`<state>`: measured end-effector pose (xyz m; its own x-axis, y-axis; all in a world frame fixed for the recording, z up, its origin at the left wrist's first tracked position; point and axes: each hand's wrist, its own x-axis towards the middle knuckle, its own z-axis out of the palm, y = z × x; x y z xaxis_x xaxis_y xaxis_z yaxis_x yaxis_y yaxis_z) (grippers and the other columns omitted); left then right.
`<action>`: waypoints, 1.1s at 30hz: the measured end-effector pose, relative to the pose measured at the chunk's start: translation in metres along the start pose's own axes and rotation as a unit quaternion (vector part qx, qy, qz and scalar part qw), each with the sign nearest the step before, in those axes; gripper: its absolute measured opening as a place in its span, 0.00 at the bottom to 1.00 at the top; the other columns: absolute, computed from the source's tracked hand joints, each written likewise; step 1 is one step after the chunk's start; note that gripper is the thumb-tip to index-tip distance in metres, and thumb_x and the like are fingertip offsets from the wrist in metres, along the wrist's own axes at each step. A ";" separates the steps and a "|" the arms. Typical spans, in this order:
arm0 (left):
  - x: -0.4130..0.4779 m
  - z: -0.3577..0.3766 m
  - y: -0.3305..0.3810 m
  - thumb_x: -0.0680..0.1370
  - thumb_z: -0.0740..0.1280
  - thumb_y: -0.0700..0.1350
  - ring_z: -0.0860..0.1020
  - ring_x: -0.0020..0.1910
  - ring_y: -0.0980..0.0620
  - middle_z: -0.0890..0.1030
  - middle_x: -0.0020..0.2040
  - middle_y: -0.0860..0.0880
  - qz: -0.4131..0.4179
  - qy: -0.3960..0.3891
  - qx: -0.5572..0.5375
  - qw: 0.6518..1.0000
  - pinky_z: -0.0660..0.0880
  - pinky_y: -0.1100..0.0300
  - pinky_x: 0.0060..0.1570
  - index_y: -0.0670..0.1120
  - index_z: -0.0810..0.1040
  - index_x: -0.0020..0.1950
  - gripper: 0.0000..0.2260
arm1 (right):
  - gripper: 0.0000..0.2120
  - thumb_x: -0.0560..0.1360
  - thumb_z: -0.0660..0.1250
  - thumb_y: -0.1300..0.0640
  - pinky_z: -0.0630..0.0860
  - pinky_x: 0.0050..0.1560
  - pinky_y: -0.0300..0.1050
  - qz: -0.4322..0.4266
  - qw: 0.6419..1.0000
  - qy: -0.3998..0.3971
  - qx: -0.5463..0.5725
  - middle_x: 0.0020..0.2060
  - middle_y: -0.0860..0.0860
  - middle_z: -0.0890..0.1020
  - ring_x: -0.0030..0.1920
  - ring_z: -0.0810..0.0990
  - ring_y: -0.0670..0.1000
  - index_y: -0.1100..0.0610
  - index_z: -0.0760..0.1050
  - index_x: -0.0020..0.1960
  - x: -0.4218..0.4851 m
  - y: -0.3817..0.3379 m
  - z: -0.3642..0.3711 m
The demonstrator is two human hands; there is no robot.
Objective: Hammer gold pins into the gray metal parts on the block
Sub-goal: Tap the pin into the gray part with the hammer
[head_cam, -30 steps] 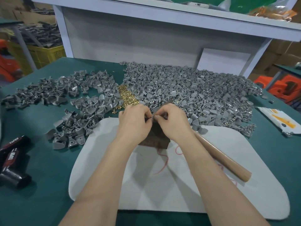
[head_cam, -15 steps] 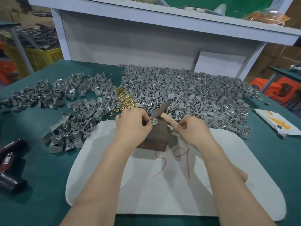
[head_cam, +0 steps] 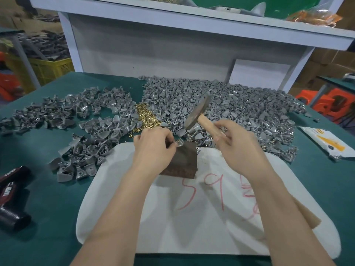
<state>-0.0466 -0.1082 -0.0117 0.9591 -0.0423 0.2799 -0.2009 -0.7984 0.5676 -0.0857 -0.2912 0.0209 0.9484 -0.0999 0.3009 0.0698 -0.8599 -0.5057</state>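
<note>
Pinching small gray part [head_cam: 179,144] on far top edge of brown block [head_cam: 184,162] with left hand [head_cam: 153,148], fingers curled round it. Gripping hammer [head_cam: 198,112] by wooden handle in right hand [head_cam: 240,148], fingers wrapped tight, head in air just far of block. Block on white pad [head_cam: 192,227] on green surface [head_cam: 48,204]. Gold pins [head_cam: 147,117] heaped just far of left hand, beside big heap of gray parts [head_cam: 240,106].
</note>
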 end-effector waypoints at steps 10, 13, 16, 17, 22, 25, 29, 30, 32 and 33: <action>0.000 0.000 -0.004 0.76 0.69 0.44 0.73 0.54 0.44 0.80 0.43 0.53 -0.004 0.025 -0.022 0.999 0.57 0.54 0.50 0.51 0.75 0.35 0.10 | 0.22 0.78 0.62 0.59 0.75 0.50 0.48 -0.093 0.987 0.128 0.043 0.54 0.49 0.81 0.50 0.79 0.53 0.41 0.68 0.69 -0.031 -0.018 0.009; 0.001 0.000 -0.003 0.76 0.69 0.45 0.72 0.55 0.45 0.78 0.44 0.54 -0.012 0.028 -0.008 1.000 0.57 0.54 0.51 0.51 0.79 0.38 0.06 | 0.22 0.78 0.61 0.57 0.74 0.56 0.49 -0.100 0.995 0.014 -0.018 0.59 0.46 0.80 0.58 0.78 0.51 0.39 0.67 0.69 -0.032 -0.014 0.008; 0.001 -0.001 -0.004 0.76 0.69 0.46 0.72 0.55 0.46 0.79 0.46 0.54 -0.014 0.031 -0.008 0.999 0.58 0.54 0.52 0.51 0.80 0.41 0.04 | 0.22 0.78 0.62 0.56 0.75 0.54 0.48 -0.101 0.993 0.028 -0.055 0.58 0.44 0.80 0.57 0.78 0.50 0.37 0.67 0.68 -0.028 -0.017 0.003; 0.001 -0.002 -0.004 0.76 0.69 0.46 0.72 0.55 0.46 0.79 0.46 0.53 -0.013 0.031 -0.011 0.999 0.58 0.55 0.51 0.51 0.80 0.39 0.05 | 0.22 0.78 0.62 0.56 0.75 0.52 0.47 -0.101 0.992 0.066 -0.033 0.57 0.45 0.80 0.55 0.79 0.51 0.37 0.67 0.68 -0.028 -0.019 0.002; 0.002 -0.001 -0.003 0.75 0.70 0.48 0.72 0.56 0.47 0.81 0.48 0.53 -0.016 0.035 -0.017 0.999 0.58 0.55 0.52 0.50 0.81 0.42 0.03 | 0.25 0.77 0.62 0.57 0.75 0.56 0.46 -0.098 0.995 0.008 -0.021 0.58 0.43 0.80 0.56 0.79 0.49 0.30 0.65 0.65 -0.029 -0.022 0.002; 0.002 0.000 -0.004 0.75 0.70 0.48 0.72 0.55 0.47 0.80 0.45 0.54 -0.014 0.035 -0.007 0.999 0.57 0.55 0.51 0.51 0.81 0.41 0.04 | 0.23 0.78 0.61 0.55 0.75 0.55 0.46 -0.094 0.993 0.007 -0.075 0.59 0.42 0.79 0.55 0.79 0.50 0.33 0.66 0.67 -0.025 -0.024 0.001; 0.002 0.001 -0.004 0.75 0.71 0.46 0.74 0.52 0.46 0.74 0.35 0.57 -0.020 0.042 -0.022 0.999 0.57 0.56 0.50 0.53 0.75 0.34 0.10 | 0.24 0.78 0.63 0.58 0.74 0.51 0.40 -0.108 0.985 0.127 0.046 0.55 0.40 0.79 0.49 0.79 0.46 0.37 0.67 0.68 -0.024 -0.026 0.000; 0.002 0.001 -0.004 0.75 0.70 0.46 0.73 0.52 0.47 0.75 0.36 0.56 -0.018 0.042 -0.019 0.999 0.56 0.56 0.50 0.52 0.77 0.35 0.09 | 0.24 0.78 0.62 0.58 0.74 0.53 0.39 -0.105 0.990 0.092 0.032 0.56 0.39 0.78 0.52 0.79 0.45 0.37 0.67 0.68 -0.024 -0.024 0.001; 0.003 0.001 -0.004 0.75 0.69 0.47 0.72 0.55 0.47 0.78 0.43 0.54 -0.011 0.043 -0.010 0.999 0.56 0.56 0.50 0.50 0.81 0.40 0.04 | 0.23 0.78 0.62 0.58 0.74 0.56 0.41 -0.097 0.995 -0.008 -0.023 0.59 0.40 0.79 0.56 0.79 0.46 0.36 0.67 0.67 -0.026 -0.019 0.004; 0.003 0.001 -0.005 0.76 0.69 0.47 0.72 0.55 0.47 0.80 0.45 0.53 -0.012 0.044 -0.008 0.999 0.56 0.55 0.50 0.50 0.82 0.42 0.04 | 0.22 0.78 0.62 0.57 0.75 0.54 0.43 -0.093 0.994 -0.021 -0.054 0.58 0.42 0.79 0.56 0.79 0.48 0.37 0.68 0.67 -0.025 -0.018 0.003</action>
<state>-0.0427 -0.1052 -0.0148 0.9425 0.0307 0.3329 -0.1816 -0.7891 0.5869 -0.1096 -0.2714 0.0200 0.9345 0.0858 0.3454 0.2145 -0.9102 -0.3542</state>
